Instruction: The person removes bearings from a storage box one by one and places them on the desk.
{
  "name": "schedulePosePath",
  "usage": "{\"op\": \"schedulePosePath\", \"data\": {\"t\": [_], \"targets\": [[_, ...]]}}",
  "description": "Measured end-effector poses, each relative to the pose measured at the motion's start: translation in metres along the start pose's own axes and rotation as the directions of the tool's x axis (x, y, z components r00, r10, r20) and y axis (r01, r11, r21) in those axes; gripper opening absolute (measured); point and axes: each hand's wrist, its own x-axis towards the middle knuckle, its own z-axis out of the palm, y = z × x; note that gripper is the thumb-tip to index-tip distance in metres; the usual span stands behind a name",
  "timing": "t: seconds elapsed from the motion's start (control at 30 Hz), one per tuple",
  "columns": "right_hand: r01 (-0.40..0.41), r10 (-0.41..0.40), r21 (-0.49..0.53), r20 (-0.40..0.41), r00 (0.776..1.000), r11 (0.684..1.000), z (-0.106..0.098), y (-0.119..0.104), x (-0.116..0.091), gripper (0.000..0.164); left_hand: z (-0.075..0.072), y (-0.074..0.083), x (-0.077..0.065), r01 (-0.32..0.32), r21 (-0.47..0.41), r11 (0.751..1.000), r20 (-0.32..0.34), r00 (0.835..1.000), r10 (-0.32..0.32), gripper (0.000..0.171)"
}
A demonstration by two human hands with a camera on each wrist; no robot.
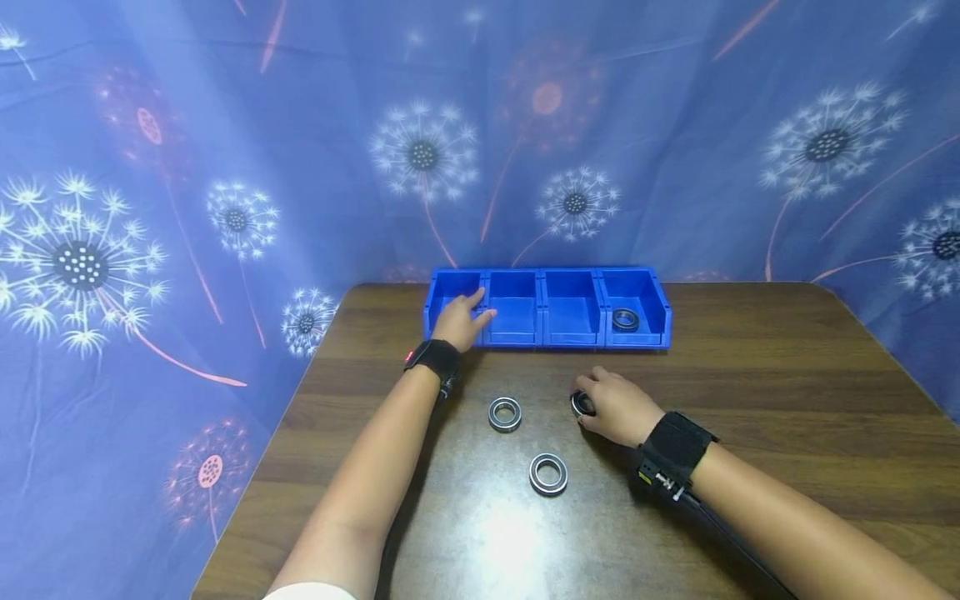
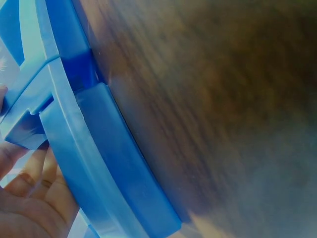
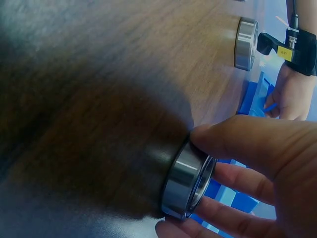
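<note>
My right hand grips a ball bearing at the table, right of the middle. In the right wrist view the thumb and fingers pinch the rim of this steel ring. My left hand reaches over the leftmost compartment of the blue bin row, thumb and index finger spread apart. In the left wrist view its fingers are partly hidden behind the bin's front wall, and no bearing shows in them. Two more bearings, one nearer the left hand and one closer to me, lie flat on the wood.
Another bearing sits in the rightmost compartment of the bin row. The bins stand along the back edge of the brown wooden table. Behind them hangs a blue curtain with dandelion prints. A cable runs along the right forearm.
</note>
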Motion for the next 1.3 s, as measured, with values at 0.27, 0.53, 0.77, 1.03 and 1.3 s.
{"op": "schedulePosePath", "data": {"t": [0.27, 0.53, 0.77, 1.03, 1.3], "targets": [[-0.017, 0.017, 0.014, 0.014, 1.000, 1.000, -0.001, -0.002, -0.002, 0.040, 0.002, -0.002, 0.001, 0.017, -0.014, 1.000, 0.004, 1.000, -0.017, 0.062], [-0.037, 0.034, 0.049, 0.064, 0.997, 0.998, -0.008, 0.002, 0.001, 0.047, 0.002, -0.007, 0.003, 0.036, -0.028, 0.999, 0.009, 0.999, -0.036, 0.061], [-0.160, 0.152, 0.085, 0.091, 0.984, 0.983, -0.045, 0.033, 0.016, 0.052, 0.003, -0.006, 0.003, 0.021, -0.016, 1.000, 0.007, 1.000, -0.021, 0.061], [-0.299, 0.300, -0.026, 0.046, 0.953, 0.954, -0.073, 0.090, 0.057, 0.058, 0.000, -0.002, 0.005, -0.001, -0.011, 1.000, -0.012, 1.000, 0.001, 0.061], [-0.313, 0.315, -0.033, 0.104, 0.943, 0.949, -0.043, 0.123, 0.095, 0.052, 0.002, -0.002, 0.000, 0.001, -0.007, 1.000, -0.007, 1.000, -0.001, 0.061]]}}
